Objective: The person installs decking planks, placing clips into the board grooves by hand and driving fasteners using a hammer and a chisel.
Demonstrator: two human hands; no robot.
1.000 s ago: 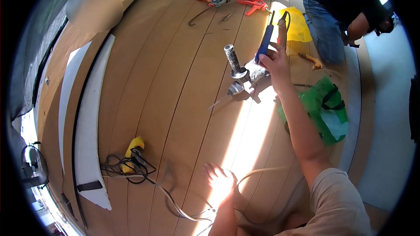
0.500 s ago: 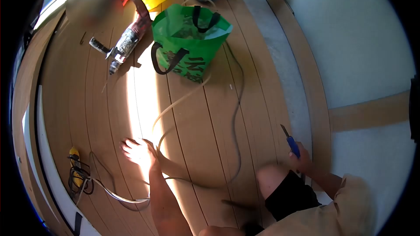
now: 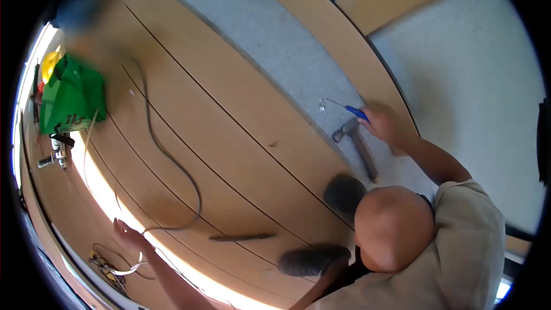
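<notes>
My right hand (image 3: 379, 125) is closed around a blue-handled knife (image 3: 357, 112) with a narrow metal blade. The blade points left over the grey strip (image 3: 275, 51), near a small shiny metal piece (image 3: 322, 105). Just below this hand, a hammer (image 3: 363, 152) with a dark handle lies on the strip. My left hand (image 3: 131, 235) is low at the left, beside the sunlit band of floor, fingers apart and nothing seen in them. Close to it are a white loop of cord (image 3: 129, 267) and a yellow tool with coiled cable (image 3: 102, 265).
A green bag (image 3: 72, 95) stands at the left, with a drill (image 3: 59, 154) beside it and something yellow (image 3: 50, 66) behind. A dark cable (image 3: 163, 149) curves across the plank floor (image 3: 229, 138). A dark flat bar (image 3: 242, 237) lies near my shoes. Another person is at the upper left, blurred.
My view has swung right, so the bag and drill now sit at the left edge. My right hand has brought the knife over the grey strip, and the hammer has come into view.
</notes>
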